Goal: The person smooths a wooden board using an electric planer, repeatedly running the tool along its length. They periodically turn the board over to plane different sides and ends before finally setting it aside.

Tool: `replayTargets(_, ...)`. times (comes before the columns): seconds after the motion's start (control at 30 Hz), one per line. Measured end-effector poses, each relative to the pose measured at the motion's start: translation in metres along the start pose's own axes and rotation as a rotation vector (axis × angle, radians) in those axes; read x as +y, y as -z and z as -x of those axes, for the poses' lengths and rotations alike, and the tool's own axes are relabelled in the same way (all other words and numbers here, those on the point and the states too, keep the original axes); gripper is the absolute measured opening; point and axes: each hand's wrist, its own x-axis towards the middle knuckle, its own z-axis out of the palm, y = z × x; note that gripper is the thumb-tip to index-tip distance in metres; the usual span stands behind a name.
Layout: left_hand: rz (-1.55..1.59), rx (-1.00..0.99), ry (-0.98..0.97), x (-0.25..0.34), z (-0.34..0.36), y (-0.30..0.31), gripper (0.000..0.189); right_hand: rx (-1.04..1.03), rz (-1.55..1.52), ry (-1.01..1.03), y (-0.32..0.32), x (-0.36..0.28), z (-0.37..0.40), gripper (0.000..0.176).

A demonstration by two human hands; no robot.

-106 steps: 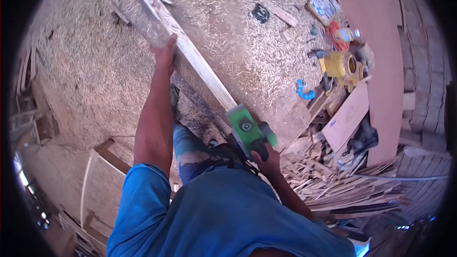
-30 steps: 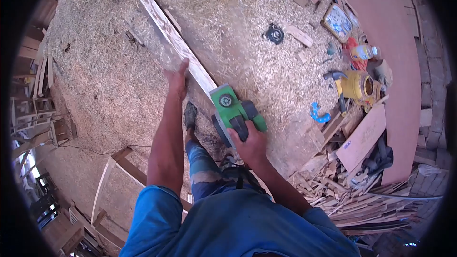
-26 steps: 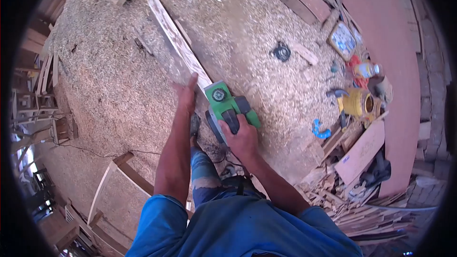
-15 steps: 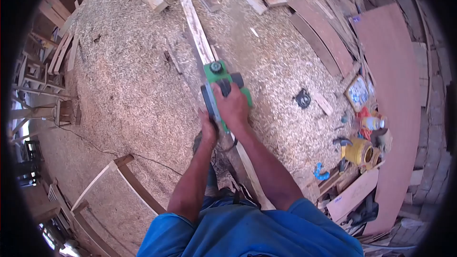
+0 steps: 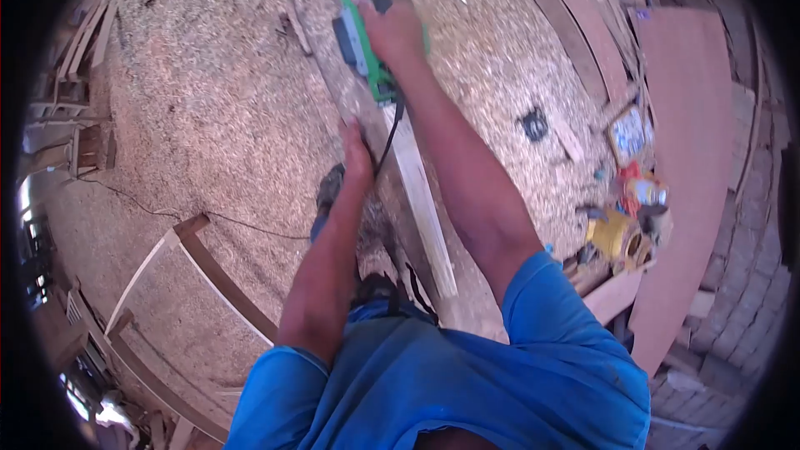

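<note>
A green electric hand planer (image 5: 382, 83) sits on a long, narrow strip of wood (image 5: 419, 192), near the top of the view. My right hand (image 5: 398, 32) is closed round its top handle, below the dark front knob. Behind the planer the strip shows a pale face. The black power cord (image 5: 390, 137) drops from the tool's rear and passes beside my left hand (image 5: 357, 152). That hand holds nothing I can see, its fingers stretched forward, left of the strip. A wider plank (image 5: 457, 313) lies beneath the strip.
Wood shavings (image 5: 217, 100) cover the ground. A wooden frame (image 5: 218, 287) lies at lower left, with a cable (image 5: 250, 228) running past it. A yellow power tool (image 5: 608, 236), a black round object (image 5: 533, 124) and a broad reddish board (image 5: 685, 142) are on the right.
My right hand has pushed the planer forward along the strip, exposing more of it behind. My left hand has come off the planer's side and stays back. The view has shifted slightly.
</note>
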Motion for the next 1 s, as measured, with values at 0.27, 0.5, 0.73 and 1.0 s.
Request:
replayTargets(0.27,-0.289,-0.056,-0.101,0.021,0.016,-0.016,0.111,-0.047,-0.011,-0.2,0.128,0.162,0.355,0.056)
replayTargets(0.5,-0.303,-0.188,-0.034,0.028,0.003,-0.015,0.151,-0.03,-0.019,-0.284,0.194,0.213,0.554,0.048)
replayTargets(0.73,-0.325,-0.11,-0.019,0.038,0.032,-0.024,0.142,0.089,0.037,-0.159,0.152,0.18,0.458,0.046)
replayTargets(1.0,-0.257,-0.096,-0.059,0.036,0.03,-0.02,0.118,0.077,0.056,-0.11,0.105,0.123,0.304,0.052)
